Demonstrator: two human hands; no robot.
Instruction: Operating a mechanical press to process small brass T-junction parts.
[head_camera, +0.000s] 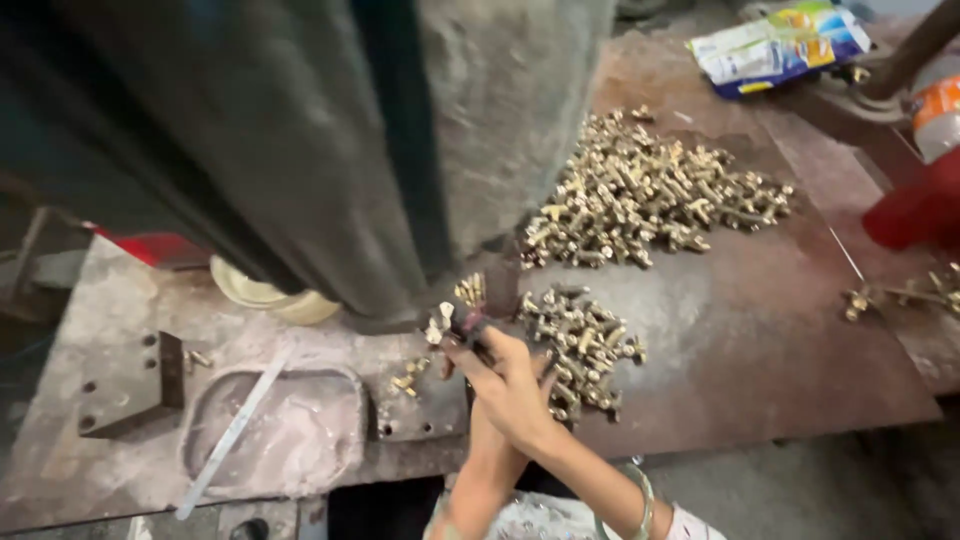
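Note:
My right hand (512, 385), a bangle on its wrist, reaches up and left to the foot of a big dark machine column (330, 150). Its fingers pinch a small dark piece with brass fittings (452, 322) on it. My left hand (482, 425) lies under the right one and is mostly hidden; only its wrist and forearm show. Just right of the hands sits a small heap of brass fittings (590, 345). A much larger heap (640, 195) lies farther back on the rusty steel table (760, 330). A few loose fittings (408, 378) lie left of the hands.
A steel block with holes (135, 385) and a flat metal strip (235, 430) lie at the left. A pale bowl (265, 295) sits beside the column. A printed plastic packet (775, 45), a red object (915, 215) and scattered fittings (900, 295) are at the right.

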